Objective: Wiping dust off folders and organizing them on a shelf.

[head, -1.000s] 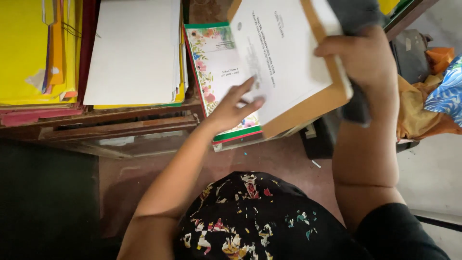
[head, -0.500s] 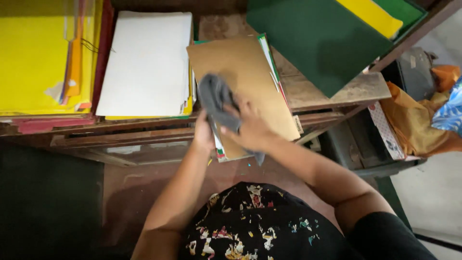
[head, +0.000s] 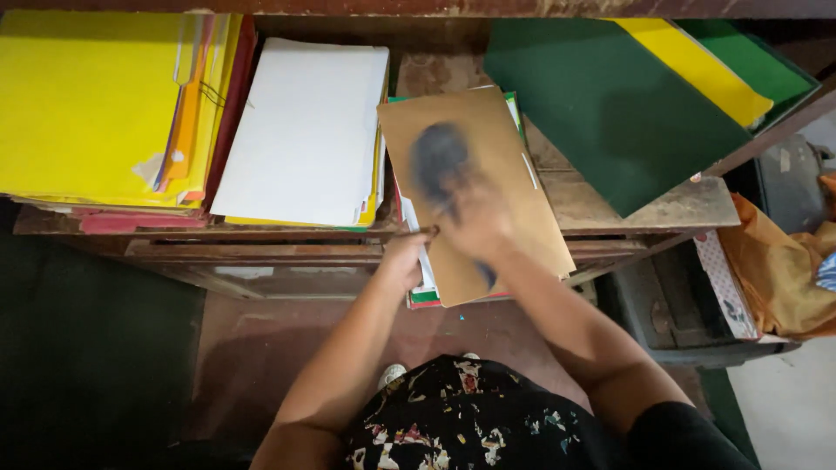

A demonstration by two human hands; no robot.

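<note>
A brown cardboard folder (head: 501,165) lies on top of a small stack of papers on a worn wooden table (head: 662,204). My right hand (head: 475,222) is on the folder, blurred by motion, shut on a grey cloth (head: 438,161) pressed against the folder's face. My left hand (head: 407,252) grips the left edge of the folder and the stack beneath it near the table's front edge.
A thick pile of yellow folders (head: 96,104) fills the left of the table, a white paper stack (head: 305,130) sits beside it. Green and yellow folders (head: 627,96) lie at the right. An orange bag (head: 784,270) and a dark box (head: 670,305) stand on the floor.
The clipboard-like folder that was held up a second ago now lies flat on the stack. My right hand with the cloth has moved up across its face. My left hand shifted to its edge.
</note>
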